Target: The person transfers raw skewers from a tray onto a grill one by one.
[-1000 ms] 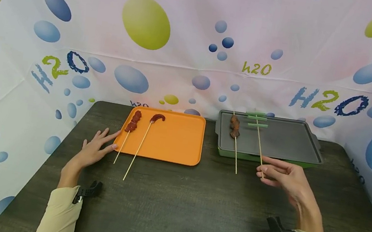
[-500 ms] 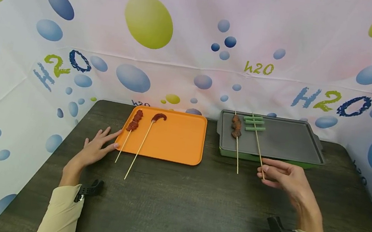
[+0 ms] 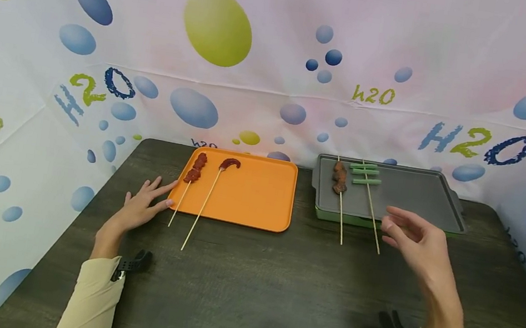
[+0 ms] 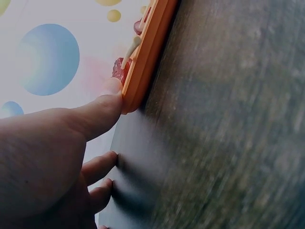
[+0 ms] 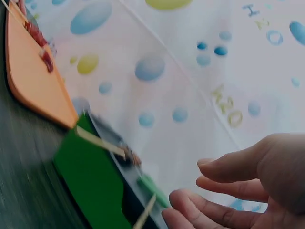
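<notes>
My right hand [image 3: 417, 246] is just right of a skewer of green vegetable pieces [image 3: 366, 182], its fingers loosely bent and nothing between them; the right wrist view shows a gap between thumb and fingertips. That skewer lies on a grey griddle [image 3: 410, 196] with a green base, its stick reaching over the front edge. To its left on the griddle is a brown meat skewer [image 3: 339, 178]. My left hand [image 3: 137, 211] is spread at the left edge of an orange tray [image 3: 258, 200]. In the left wrist view the thumb [image 4: 102, 112] touches the tray's corner.
On the tray lie a red meat skewer [image 3: 195, 168] and a skewer with a curled dark-red tentacle-like piece [image 3: 230, 164]; both sticks overhang its front edge. Everything stands on a dark wooden table [image 3: 245, 290] before a patterned cloth [image 3: 261, 29].
The green vegetable skewer came down toward me onto the griddle. My right hand has let go of its stick and moved slightly right. My left hand stays at the tray.
</notes>
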`<state>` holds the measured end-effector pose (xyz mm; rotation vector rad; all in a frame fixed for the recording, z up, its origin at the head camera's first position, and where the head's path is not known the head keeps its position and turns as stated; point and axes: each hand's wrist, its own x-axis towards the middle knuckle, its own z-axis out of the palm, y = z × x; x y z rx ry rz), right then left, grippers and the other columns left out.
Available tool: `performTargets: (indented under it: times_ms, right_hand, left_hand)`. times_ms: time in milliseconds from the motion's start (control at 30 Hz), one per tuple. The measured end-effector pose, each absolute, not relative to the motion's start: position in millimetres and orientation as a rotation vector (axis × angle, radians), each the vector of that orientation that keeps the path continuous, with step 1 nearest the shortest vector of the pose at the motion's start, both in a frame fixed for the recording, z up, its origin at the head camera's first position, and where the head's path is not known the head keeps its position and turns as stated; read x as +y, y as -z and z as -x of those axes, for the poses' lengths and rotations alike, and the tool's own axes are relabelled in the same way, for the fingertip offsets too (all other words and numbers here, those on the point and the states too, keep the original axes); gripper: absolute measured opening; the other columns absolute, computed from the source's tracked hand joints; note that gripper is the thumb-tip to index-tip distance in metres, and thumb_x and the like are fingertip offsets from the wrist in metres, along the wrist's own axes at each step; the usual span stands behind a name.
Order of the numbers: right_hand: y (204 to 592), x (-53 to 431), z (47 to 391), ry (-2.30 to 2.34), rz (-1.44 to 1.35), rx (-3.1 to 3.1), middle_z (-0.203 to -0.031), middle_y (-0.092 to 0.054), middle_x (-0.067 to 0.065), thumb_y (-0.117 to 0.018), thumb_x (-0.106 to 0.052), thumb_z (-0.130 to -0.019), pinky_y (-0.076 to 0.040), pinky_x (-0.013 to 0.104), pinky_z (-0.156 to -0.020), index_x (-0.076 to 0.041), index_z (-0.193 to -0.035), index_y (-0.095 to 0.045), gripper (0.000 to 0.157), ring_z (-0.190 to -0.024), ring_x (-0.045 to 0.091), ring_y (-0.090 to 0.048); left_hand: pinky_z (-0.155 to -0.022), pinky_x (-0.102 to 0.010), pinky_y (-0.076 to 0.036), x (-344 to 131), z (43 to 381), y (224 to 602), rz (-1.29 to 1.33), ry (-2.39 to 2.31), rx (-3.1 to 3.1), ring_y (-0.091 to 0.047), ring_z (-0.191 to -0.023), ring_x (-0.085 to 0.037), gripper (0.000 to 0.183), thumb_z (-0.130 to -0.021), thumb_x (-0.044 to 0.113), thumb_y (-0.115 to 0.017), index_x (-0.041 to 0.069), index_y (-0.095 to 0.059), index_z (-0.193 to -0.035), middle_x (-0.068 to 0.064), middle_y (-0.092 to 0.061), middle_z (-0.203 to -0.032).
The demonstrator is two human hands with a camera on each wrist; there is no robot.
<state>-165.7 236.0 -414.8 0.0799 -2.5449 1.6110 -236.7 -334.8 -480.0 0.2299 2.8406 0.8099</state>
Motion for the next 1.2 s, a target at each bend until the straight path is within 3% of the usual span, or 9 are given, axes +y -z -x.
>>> performTargets:
  times_ms: [333, 433, 567, 667, 833, 1033, 1200]
  right_hand:
    - [412.1, 161.2, 159.6, -1.872, -0.410, -2.576, -0.122, -0.068, 0.023, -0.062, -0.011, -0.104, -0.059, 0.032, -0.088, 0.003, -0.145, -0.054, 0.044, -0.102, 0.015, -0.073]
    - [424.0, 133.6, 158.8, -1.963, -0.509, -2.591, -0.120, -0.069, 0.020, -0.063, -0.009, -0.103, -0.058, 0.034, -0.089, 0.001, -0.146, -0.053, 0.046, -0.105, 0.031, -0.072]
    - [444.7, 93.3, 158.4, -2.216, -0.604, -2.564, -0.126, -0.064, 0.028, -0.064, -0.010, -0.102, -0.058, 0.038, -0.091, 0.002, -0.150, -0.047, 0.052, -0.112, 0.047, -0.066]
    - [459.5, 61.2, 157.8, -2.536, -0.603, -2.490, -0.136, -0.056, 0.033, -0.062, -0.011, -0.104, -0.055, 0.043, -0.096, 0.002, -0.155, -0.039, 0.058, -0.120, 0.046, -0.062]
    - [475.3, 13.2, 161.2, -2.989, -0.464, -2.282, -0.147, -0.049, 0.031, -0.062, -0.012, -0.104, -0.050, 0.046, -0.105, -0.006, -0.162, -0.028, 0.067, -0.131, 0.039, -0.057]
    - [488.6, -28.5, 170.2, -3.260, -0.354, -2.006, -0.155, -0.042, 0.027, -0.060, -0.009, -0.104, -0.042, 0.051, -0.111, -0.019, -0.166, -0.019, 0.074, -0.138, 0.039, -0.050]
    - [494.0, -54.9, 178.8, -3.417, -0.223, -1.773, -0.157, -0.038, 0.028, -0.056, -0.008, -0.106, -0.037, 0.053, -0.115, -0.018, -0.166, -0.011, 0.076, -0.142, 0.040, -0.046]
  left_hand:
    - [-0.104, -0.085, 0.007, -335.8, 233.0, 484.2, -0.216, -0.806, 2.870, 0.002, -0.149, -0.060, 0.064, -0.107, 0.041, -0.054, 0.012, -0.035, -0.161, -0.034, -0.009, -0.165]
    - [-0.104, -0.085, 0.007, -334.3, 232.2, 485.7, -0.205, -0.796, 2.873, 0.002, -0.149, -0.060, 0.063, -0.107, 0.040, -0.053, 0.012, -0.035, -0.161, -0.034, -0.009, -0.165]
    - [-0.105, -0.084, 0.007, -331.9, 233.6, 485.6, -0.198, -0.797, 2.876, 0.001, -0.150, -0.059, 0.062, -0.108, 0.039, -0.053, 0.013, -0.035, -0.161, -0.033, -0.010, -0.165]
    - [-0.105, -0.084, 0.007, -331.6, 234.2, 484.8, -0.197, -0.799, 2.879, 0.001, -0.149, -0.060, 0.062, -0.107, 0.040, -0.053, 0.013, -0.035, -0.161, -0.034, -0.010, -0.165]
    - [-0.105, -0.084, 0.007, -332.5, 234.3, 483.8, -0.187, -0.796, 2.885, 0.001, -0.150, -0.059, 0.062, -0.107, 0.040, -0.053, 0.013, -0.035, -0.161, -0.032, -0.011, -0.166]
    - [-0.106, -0.084, 0.007, -332.0, 234.5, 483.7, -0.181, -0.805, 2.900, 0.000, -0.150, -0.058, 0.062, -0.107, 0.039, -0.054, 0.014, -0.036, -0.161, -0.032, -0.012, -0.166]
    - [-0.107, -0.083, 0.007, -332.0, 234.6, 482.0, -0.153, -0.801, 2.895, 0.000, -0.151, -0.057, 0.063, -0.106, 0.042, -0.054, 0.015, -0.036, -0.161, -0.031, -0.012, -0.166]
